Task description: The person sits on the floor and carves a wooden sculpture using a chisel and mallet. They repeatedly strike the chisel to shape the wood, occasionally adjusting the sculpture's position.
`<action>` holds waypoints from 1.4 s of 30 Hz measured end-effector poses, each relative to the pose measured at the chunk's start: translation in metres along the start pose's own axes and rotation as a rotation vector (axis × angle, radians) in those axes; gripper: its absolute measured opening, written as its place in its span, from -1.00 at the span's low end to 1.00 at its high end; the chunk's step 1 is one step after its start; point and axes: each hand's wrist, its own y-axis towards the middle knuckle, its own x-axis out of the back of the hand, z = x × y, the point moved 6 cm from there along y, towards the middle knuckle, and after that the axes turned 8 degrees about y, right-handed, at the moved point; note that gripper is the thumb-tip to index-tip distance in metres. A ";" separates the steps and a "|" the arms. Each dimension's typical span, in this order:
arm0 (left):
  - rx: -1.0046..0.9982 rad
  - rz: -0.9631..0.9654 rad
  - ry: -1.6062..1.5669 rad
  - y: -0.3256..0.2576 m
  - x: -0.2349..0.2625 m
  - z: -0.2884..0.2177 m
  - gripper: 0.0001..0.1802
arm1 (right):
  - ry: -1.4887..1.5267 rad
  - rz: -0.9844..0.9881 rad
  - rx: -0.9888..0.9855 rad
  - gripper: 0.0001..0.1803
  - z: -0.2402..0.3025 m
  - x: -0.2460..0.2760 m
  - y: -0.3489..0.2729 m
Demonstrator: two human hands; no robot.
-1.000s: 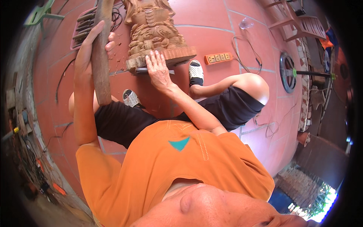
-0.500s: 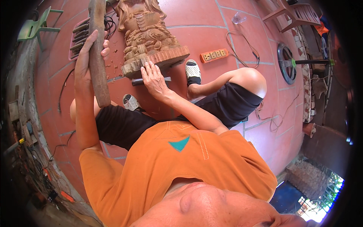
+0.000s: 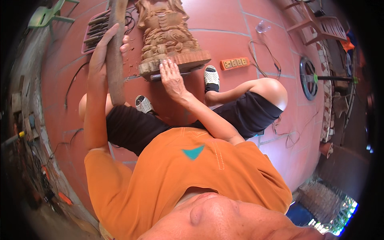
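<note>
My left hand [image 3: 105, 51] is wrapped round a long, worn wooden bar [image 3: 116, 74], which stands nearly upright in view beside my left knee. The carved wooden statue [image 3: 170, 34] has thick figured relief and lies on the floor before me, its flat base [image 3: 196, 59] toward me. Against the base edge rests my right hand [image 3: 173, 82], fingers stretched out flat and the thumb hidden. Partly covered by that hand is a chisel [image 3: 185, 74] with a metal blade and dark handle; whether the hidden thumb touches it I cannot tell.
A pink tray [image 3: 85, 47] of several carving tools [image 3: 98, 30] sits left of the statue, near wood chips. Right of my foot lies an orange power strip [image 3: 235, 63] with a trailing cord. Plastic chairs [image 3: 46, 16] [image 3: 320, 28] and a wheel-like ring [image 3: 307, 78] stand farther out.
The whole view has shifted, so everything sits a little more to the right and higher. Both hands keep their places on the bar and the base; less of the chisel shows.
</note>
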 end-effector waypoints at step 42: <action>-0.094 0.003 0.103 -0.020 0.010 0.003 -0.64 | 1.415 0.256 -0.419 -0.36 -0.133 0.060 0.142</action>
